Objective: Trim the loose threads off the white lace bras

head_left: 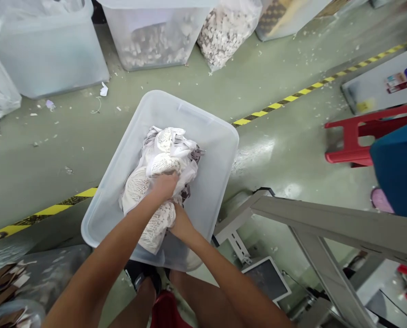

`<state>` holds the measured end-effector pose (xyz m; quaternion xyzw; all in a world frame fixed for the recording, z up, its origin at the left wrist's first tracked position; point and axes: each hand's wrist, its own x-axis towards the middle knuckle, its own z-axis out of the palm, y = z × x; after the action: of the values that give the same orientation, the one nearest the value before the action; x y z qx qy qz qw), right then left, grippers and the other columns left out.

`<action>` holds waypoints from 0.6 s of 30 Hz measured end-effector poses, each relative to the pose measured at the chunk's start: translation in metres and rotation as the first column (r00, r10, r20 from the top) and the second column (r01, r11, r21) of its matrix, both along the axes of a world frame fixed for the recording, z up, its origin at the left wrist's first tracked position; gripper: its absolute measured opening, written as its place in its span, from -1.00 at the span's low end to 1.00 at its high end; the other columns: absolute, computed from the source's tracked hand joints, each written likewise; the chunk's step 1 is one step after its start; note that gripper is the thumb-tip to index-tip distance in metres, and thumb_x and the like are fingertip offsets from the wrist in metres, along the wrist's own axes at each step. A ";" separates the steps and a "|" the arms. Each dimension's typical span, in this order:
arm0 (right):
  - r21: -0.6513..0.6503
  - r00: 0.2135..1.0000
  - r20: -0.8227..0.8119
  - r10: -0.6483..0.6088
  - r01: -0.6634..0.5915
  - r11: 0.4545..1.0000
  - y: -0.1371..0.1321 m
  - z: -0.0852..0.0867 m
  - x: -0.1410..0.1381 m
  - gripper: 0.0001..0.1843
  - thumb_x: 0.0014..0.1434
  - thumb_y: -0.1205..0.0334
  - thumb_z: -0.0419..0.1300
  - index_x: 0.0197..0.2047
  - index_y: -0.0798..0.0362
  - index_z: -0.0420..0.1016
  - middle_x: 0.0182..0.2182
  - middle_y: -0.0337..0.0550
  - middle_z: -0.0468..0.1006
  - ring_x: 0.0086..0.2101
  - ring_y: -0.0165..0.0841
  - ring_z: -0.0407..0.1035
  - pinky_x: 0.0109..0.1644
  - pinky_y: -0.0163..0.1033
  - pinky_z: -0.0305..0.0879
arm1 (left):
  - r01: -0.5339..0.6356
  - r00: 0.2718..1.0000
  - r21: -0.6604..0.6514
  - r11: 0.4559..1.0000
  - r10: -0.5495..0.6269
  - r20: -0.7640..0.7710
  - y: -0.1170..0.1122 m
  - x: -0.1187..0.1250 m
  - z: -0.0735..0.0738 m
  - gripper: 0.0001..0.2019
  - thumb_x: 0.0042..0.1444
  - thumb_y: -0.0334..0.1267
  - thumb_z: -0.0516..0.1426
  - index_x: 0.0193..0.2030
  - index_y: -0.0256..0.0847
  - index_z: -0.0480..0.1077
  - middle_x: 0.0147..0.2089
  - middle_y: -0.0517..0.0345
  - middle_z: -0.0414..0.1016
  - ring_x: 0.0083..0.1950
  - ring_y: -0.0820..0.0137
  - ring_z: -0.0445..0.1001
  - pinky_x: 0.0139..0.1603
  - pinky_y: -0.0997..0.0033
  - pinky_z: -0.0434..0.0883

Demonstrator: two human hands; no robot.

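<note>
A translucent plastic bin point(212, 182) stands on the floor before me, with a pile of white lacy bras point(165, 164) in it, their rounded cups showing. My left hand point(165, 184) is closed on the cloth in the middle of the pile, its fingertips partly buried. Just below it, my right hand point(182, 224) grips the edge of a lace cup point(157, 228) at the near end of the bin. Folds of fabric hide most of the right fingers. Grey-brown strips point(197, 154) stick out at the pile's right side.
Large plastic tubs point(49, 59) and a clear bag of small pale scraps point(220, 34) line the far side. Yellow-black tape point(275, 105) crosses the floor. On the right are a grey metal frame point(326, 223) and a red stool point(348, 141). Cardboard pieces point(2, 291) lie lower left.
</note>
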<state>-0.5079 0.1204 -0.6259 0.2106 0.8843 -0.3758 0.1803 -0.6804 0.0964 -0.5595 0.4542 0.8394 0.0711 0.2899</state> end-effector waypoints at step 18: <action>0.114 0.933 0.237 -0.273 0.252 0.961 -0.042 -0.021 -0.072 0.17 0.21 -0.27 0.23 0.54 0.30 -0.20 0.34 0.69 0.07 0.32 0.31 0.10 0.28 0.27 0.10 | 0.159 0.987 -0.306 0.939 -0.146 0.065 -0.117 0.054 -0.047 -0.46 0.06 -0.45 0.20 0.22 -0.12 0.47 0.33 -0.34 0.37 0.35 -0.14 0.30 0.28 -0.29 0.22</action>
<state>-0.5801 0.0780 -0.6473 0.3796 0.8330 -0.3305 0.2298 -0.6263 -0.0211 -0.6061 0.4652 0.7963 -0.0749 0.3793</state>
